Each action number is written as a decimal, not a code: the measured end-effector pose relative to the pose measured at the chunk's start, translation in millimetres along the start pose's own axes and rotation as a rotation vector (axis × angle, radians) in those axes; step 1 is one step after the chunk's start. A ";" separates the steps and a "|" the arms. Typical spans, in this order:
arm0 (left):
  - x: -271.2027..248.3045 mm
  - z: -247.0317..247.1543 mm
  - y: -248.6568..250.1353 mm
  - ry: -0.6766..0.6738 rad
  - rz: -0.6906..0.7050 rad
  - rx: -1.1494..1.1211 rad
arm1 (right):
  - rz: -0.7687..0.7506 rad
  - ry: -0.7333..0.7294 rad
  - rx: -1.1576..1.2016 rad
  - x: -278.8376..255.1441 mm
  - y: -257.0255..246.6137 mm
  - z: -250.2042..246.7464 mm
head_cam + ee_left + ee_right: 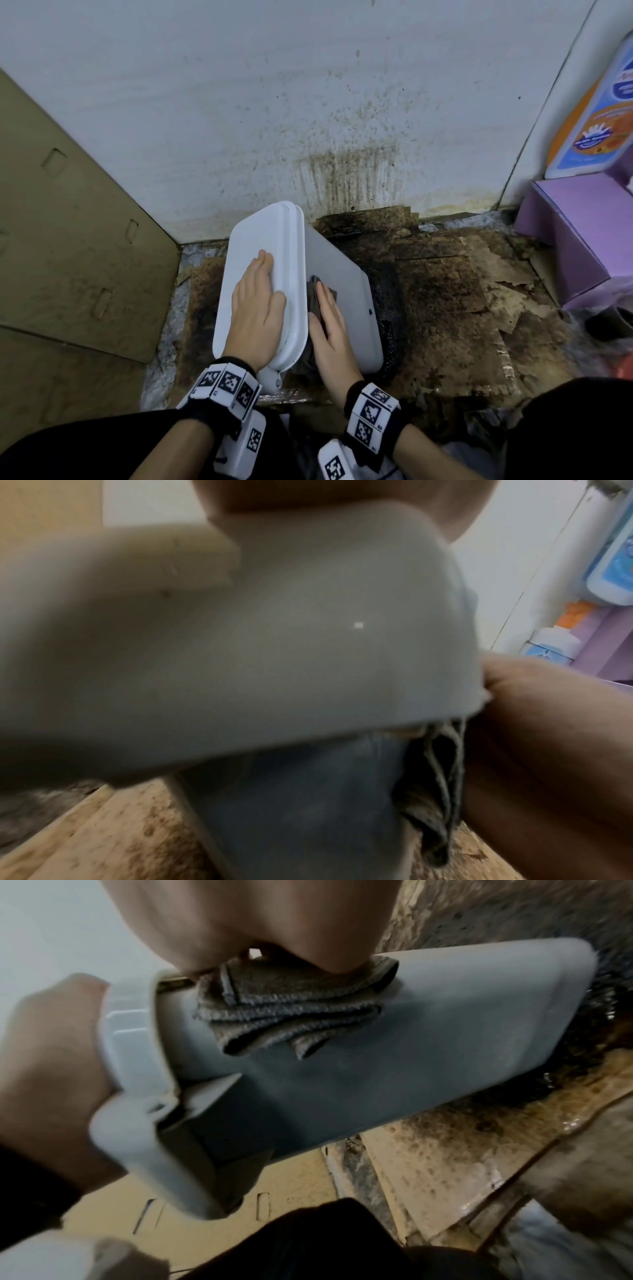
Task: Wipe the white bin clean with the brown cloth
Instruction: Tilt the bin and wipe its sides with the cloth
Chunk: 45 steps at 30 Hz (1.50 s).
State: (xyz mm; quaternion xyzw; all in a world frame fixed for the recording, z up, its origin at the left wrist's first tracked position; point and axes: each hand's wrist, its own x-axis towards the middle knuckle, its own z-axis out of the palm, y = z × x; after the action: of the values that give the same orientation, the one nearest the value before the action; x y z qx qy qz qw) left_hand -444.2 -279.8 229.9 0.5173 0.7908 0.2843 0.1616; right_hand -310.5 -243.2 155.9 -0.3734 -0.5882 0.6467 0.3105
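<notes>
The white bin (349, 291) stands tilted on the dirty floor, its lid (253, 240) closed and facing up-left. My left hand (257, 301) lies flat on the lid with its fingers straight. My right hand (332, 329) presses the folded brown cloth (313, 301) against the bin's grey-white side, just under the lid's rim, fingers extended. In the right wrist view the cloth (291, 1010) lies in several folds under my palm on the bin (411, 1056). The left wrist view shows the lid's edge (274, 642) close up and the cloth (435, 791) hanging beside my right hand (548, 750).
A stained white wall (342, 120) rises right behind the bin. Soaked, blackened cardboard (462, 291) covers the floor. A brown cardboard panel (68, 222) leans at the left. A purple box (575, 233) and an orange-and-blue bottle (596, 113) stand at the right.
</notes>
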 end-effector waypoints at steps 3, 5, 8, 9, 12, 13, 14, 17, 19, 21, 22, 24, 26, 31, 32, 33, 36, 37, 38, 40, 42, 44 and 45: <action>-0.4 0.2 3.1 -0.003 0.004 0.007 | -0.060 0.074 0.027 -1.5 0.1 3.3; -0.1 1.2 8.4 -0.007 0.016 0.025 | -0.055 0.131 0.024 -2.0 -1.4 -0.8; 2.7 4.7 15.6 -0.015 0.024 0.040 | -0.011 0.200 0.061 0.7 -8.2 -6.8; 3.7 5.7 17.5 -0.018 0.023 0.046 | 0.016 0.225 0.072 2.8 -10.5 -9.2; 3.2 8.1 22.4 -0.026 0.029 0.063 | 0.116 0.287 0.150 12.9 -17.7 -19.6; 2.6 8.4 24.2 -0.026 0.029 0.065 | 0.148 0.299 0.207 16.0 -22.1 -23.2; 2.1 8.8 25.8 -0.026 0.028 0.067 | 0.165 0.306 0.265 18.1 -28.1 -26.3; 2.7 12.1 33.8 -0.046 0.017 0.080 | 0.153 0.273 0.368 18.1 -49.7 -31.8; 2.8 15.8 41.0 -0.056 0.013 0.090 | 0.136 0.228 0.363 15.3 -62.0 -33.1; 2.5 19.3 46.8 -0.060 0.011 0.076 | 0.123 0.190 0.312 11.5 -70.0 -35.3; 2.3 20.4 49.7 -0.065 0.015 0.068 | 0.105 0.167 0.268 9.9 -71.7 -38.2; 3.0 22.1 55.8 -0.075 0.025 0.037 | 0.053 0.099 0.160 6.7 -74.8 -43.9; 4.8 23.4 63.3 -0.086 0.018 -0.013 | 0.005 0.066 0.033 4.4 -75.9 -48.5; 7.2 21.5 79.7 -0.161 -0.029 -0.284 | -0.069 0.100 -0.271 5.8 -71.6 -57.4; 7.2 18.1 81.3 -0.176 -0.062 -0.411 | -0.070 0.119 -0.279 6.6 -68.6 -60.6; 7.0 14.3 82.9 -0.176 -0.096 -0.548 | -0.066 0.135 -0.272 6.5 -66.2 -64.2; 3.0 8.2 80.5 -0.042 -0.065 -0.603 | -0.039 0.153 -0.223 5.8 -63.6 -73.3; 1.2 7.7 77.8 0.033 -0.021 -0.524 | -0.027 0.156 -0.216 5.5 -63.1 -75.9; -0.5 6.4 74.8 0.095 0.012 -0.448 | -0.017 0.160 -0.212 5.4 -62.9 -78.9; -3.3 4.8 66.3 0.161 0.003 -0.349 | 0.011 0.165 -0.203 4.8 -63.1 -85.4; -6.2 3.7 58.3 0.181 -0.077 -0.251 | 0.051 0.162 -0.201 3.1 -64.2 -92.5; -10.0 2.0 54.6 0.113 -0.211 -0.193 | 0.086 0.169 -0.241 3.4 -65.8 -100.2; -12.7 2.7 54.0 0.033 -0.287 -0.203 | 0.100 0.171 -0.274 3.6 -67.3 -103.9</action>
State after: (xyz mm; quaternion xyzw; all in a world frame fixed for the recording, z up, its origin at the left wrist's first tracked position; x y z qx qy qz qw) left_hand -398.3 -274.2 260.6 0.3755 0.8263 0.3452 0.2388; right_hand -226.8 -177.4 219.2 -0.4948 -0.6228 0.5409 0.2732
